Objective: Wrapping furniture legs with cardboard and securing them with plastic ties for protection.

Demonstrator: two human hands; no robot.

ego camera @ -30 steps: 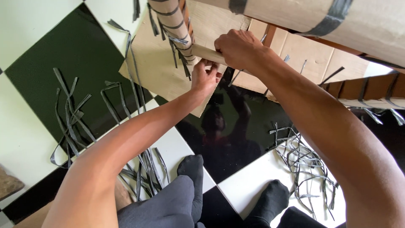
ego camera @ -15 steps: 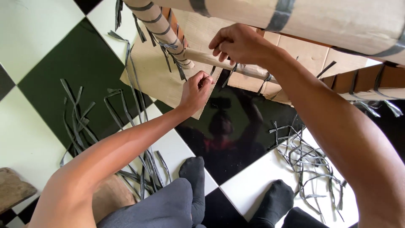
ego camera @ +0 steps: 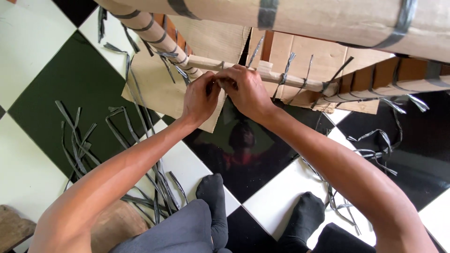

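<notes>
My left hand (ego camera: 200, 99) and my right hand (ego camera: 245, 90) meet at a thin paper-wrapped bar (ego camera: 281, 78) of a piece of furniture covered in brown cardboard. The fingers of both hands pinch a grey plastic strap (ego camera: 218, 82) tied around that bar. Further grey straps (ego camera: 287, 66) are knotted along the bar to the right. A thicker wrapped leg (ego camera: 151, 31) with bands of grey strap runs up to the left.
A large wrapped beam (ego camera: 328, 21) crosses the top. Cut grey strap pieces (ego camera: 79, 140) lie on the black-and-white tiled floor (ego camera: 37, 103) at left, more strap pieces (ego camera: 375, 150) at right. My socked feet (ego camera: 213, 192) rest below. Loose cardboard (ego camera: 154, 89) lies under the leg.
My left hand rose from under the bar to join the right hand. Both hands now pinch the strap on the bar; the view shifted down and left.
</notes>
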